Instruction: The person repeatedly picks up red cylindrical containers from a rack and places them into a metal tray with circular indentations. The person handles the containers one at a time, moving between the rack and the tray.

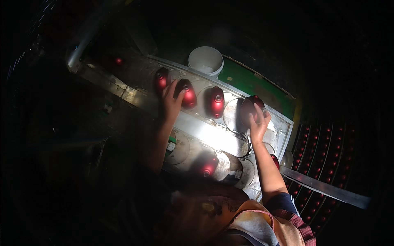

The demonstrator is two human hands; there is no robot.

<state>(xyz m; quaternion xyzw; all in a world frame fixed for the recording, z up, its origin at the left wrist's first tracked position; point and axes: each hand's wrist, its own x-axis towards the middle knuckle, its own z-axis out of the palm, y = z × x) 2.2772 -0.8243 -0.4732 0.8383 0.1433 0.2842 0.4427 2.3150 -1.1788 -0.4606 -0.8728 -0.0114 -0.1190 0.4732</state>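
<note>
Several glossy red bottle-shaped pieces with short necks are on a metal conveyor of round plates. My left hand (170, 101) has its thumb and fingers against the left side of one red bottle (188, 96). Just left of that hand is a second red bottle (161, 78). Another red bottle (217, 103) stands between my two hands, touched by neither. On the right, my right hand (259, 124) is closed around a darker red bottle (248, 107) over the plates. Part of this bottle is hidden by my fingers.
A white bucket (206, 61) stands beyond the conveyor's far rail, by a green surface (250, 82). On the near row of plates lies a red bottle (208, 166). A metal bar (328, 188) juts right, beside racks with rows of small red pieces (318, 164). Deep shadow covers the left.
</note>
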